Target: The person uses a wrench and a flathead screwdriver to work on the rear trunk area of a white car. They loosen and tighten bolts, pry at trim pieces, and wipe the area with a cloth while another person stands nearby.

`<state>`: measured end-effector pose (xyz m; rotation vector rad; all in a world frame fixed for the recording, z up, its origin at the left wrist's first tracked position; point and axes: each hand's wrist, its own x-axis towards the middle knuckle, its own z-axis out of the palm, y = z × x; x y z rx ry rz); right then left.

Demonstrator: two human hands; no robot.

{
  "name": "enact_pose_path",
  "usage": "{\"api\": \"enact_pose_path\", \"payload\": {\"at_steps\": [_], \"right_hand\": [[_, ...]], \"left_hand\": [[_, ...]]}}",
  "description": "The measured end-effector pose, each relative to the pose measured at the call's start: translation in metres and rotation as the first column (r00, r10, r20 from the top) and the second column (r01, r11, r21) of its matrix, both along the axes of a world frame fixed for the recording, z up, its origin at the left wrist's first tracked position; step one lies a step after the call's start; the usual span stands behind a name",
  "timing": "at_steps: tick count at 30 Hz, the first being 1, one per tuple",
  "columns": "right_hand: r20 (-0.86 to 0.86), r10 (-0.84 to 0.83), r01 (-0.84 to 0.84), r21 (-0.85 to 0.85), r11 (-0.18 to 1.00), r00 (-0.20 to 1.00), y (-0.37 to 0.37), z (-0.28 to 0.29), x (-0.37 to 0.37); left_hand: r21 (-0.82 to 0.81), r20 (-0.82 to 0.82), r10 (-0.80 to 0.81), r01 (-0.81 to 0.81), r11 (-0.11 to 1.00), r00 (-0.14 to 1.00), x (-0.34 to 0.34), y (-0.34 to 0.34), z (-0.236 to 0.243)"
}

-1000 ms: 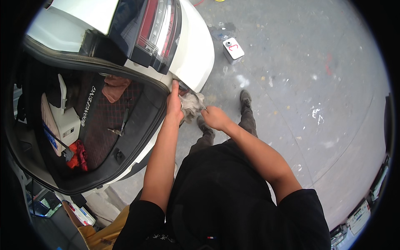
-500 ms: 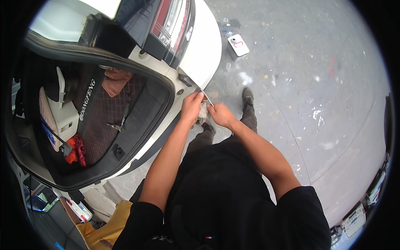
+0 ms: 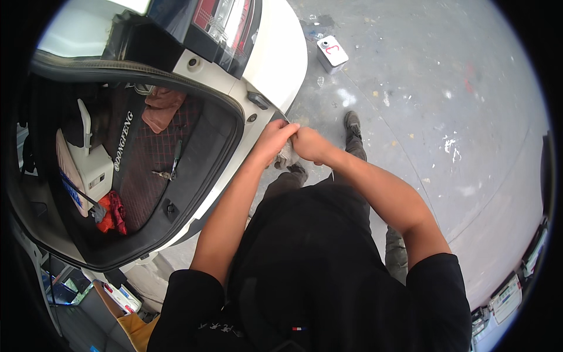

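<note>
My left hand (image 3: pixel 271 143) is closed beside the white car's rear corner (image 3: pixel 275 58), below the tail light (image 3: pixel 223 29). Its fingertips meet my right hand (image 3: pixel 309 145), also closed, round a thin metal piece (image 3: pixel 287 119) of which only a short end shows. A crumpled beige cloth (image 3: pixel 285 156) hangs under both hands, bunched against the left one's palm. Most of what lies between my fingers is hidden.
The open trunk (image 3: pixel 220 152) holds a pink cloth (image 3: pixel 164 108), a tool (image 3: pixel 175 161), a white plastic item (image 3: pixel 94 176) and red fabric (image 3: pixel 111 214). A white can (image 3: pixel 333 56) stands on the floor (image 3: pixel 446 117) beyond the car. Yellow fabric (image 3: pixel 141 328) shows at lower left.
My left hand left the body edge and moved right toward my right hand, which rose slightly; they now touch. The thin metal piece seen between them is mostly covered now.
</note>
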<state>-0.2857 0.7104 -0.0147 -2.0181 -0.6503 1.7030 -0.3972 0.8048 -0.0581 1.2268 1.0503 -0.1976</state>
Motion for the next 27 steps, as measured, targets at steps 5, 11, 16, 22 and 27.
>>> {"api": "enact_pose_path", "payload": {"at_steps": [5,11,16,22,27], "right_hand": [[0.281,0.2,-0.262,0.201,0.944,0.938,-0.008,-0.032,-0.002],[0.305,0.358,-0.391,0.054,0.919,0.883,-0.001,-0.016,0.003],[0.469,0.408,-0.453,-0.02,0.891,0.783,-0.004,-0.01,-0.002],[0.474,0.371,-0.394,-0.054,0.917,0.798,-0.005,-0.012,0.0],[0.49,0.378,-0.409,-0.049,0.911,0.785,-0.007,-0.011,0.007]], "left_hand": [[0.156,-0.147,-0.17,0.192,0.969,0.975,0.018,0.003,-0.002],[0.201,-0.265,-0.207,0.264,0.943,0.942,0.028,0.008,-0.011],[0.212,-0.064,0.006,0.007,0.977,0.998,0.018,-0.008,-0.032],[0.207,0.024,0.068,-0.072,0.976,0.997,0.019,-0.014,-0.038],[0.191,0.017,0.082,-0.084,0.978,0.996,0.024,-0.018,-0.03]]}}
